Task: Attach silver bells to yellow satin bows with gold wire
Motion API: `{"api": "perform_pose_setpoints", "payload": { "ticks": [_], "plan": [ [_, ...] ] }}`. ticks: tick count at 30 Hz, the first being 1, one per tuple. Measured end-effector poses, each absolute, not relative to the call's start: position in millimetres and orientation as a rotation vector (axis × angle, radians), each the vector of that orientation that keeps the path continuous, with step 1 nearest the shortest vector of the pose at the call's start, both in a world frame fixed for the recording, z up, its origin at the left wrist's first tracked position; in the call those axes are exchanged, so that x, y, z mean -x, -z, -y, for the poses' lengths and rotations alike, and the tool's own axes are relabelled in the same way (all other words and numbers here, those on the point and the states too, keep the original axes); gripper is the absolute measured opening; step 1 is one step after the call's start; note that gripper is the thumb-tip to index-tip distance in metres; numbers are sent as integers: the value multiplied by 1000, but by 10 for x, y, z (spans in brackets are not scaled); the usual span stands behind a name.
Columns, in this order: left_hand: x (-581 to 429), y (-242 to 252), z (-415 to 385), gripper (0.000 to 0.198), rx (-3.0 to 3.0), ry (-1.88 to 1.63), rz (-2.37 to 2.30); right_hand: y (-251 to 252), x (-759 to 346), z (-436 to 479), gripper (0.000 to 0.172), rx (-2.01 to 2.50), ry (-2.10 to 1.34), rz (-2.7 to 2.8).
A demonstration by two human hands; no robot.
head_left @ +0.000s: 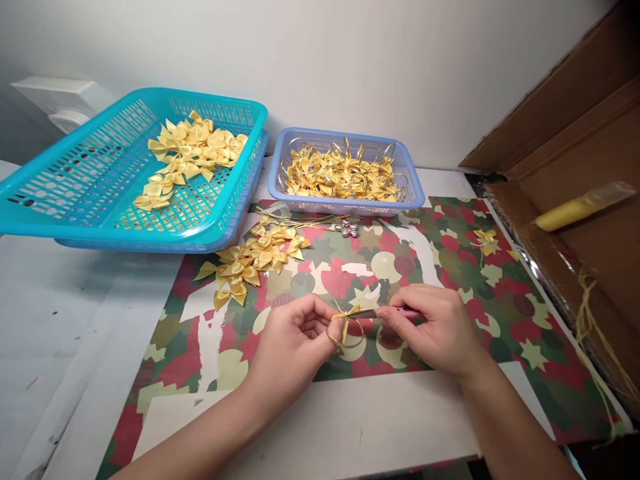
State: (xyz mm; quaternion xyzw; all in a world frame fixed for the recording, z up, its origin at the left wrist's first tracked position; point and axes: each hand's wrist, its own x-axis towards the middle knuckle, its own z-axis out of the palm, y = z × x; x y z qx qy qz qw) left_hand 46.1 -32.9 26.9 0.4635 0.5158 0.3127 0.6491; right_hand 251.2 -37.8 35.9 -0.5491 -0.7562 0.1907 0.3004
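My left hand (295, 337) is closed in a pinch on a thin gold cord loop (345, 331), holding it just above the patterned paper mat (500, 300). My right hand (435, 327) is closed on a slim pink tool (385, 313), possibly tweezers or small scissors, whose tip meets the loop's knot. A loose pile of yellow ribbon bows (255, 257) lies on the mat just beyond my left hand. Small silver beads (347, 229) and gold cord strands (300, 217) lie by the far basket.
A large turquoise basket (75, 200) with yellow bows stands at the back left, partly resting on another. A smaller lilac basket (407, 180) holds bows with gold loops. One bow (485, 235) lies at the right. A cardboard box (575, 133) with a yellow tube (575, 210) is at the right.
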Motion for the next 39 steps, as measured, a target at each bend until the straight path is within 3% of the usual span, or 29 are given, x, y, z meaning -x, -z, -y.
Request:
{"api": "perform_pose_setpoints", "payload": {
  "ticks": [13,39],
  "plan": [
    [-456,-271,337,25,-1000,-702,-1159,-386,-2573,357,33,1436,-813,1960],
    [-456,-281,330,22,-1061,-667,-1157,-380,-2586,354,32,1432,-716,2027]
  ]
}}
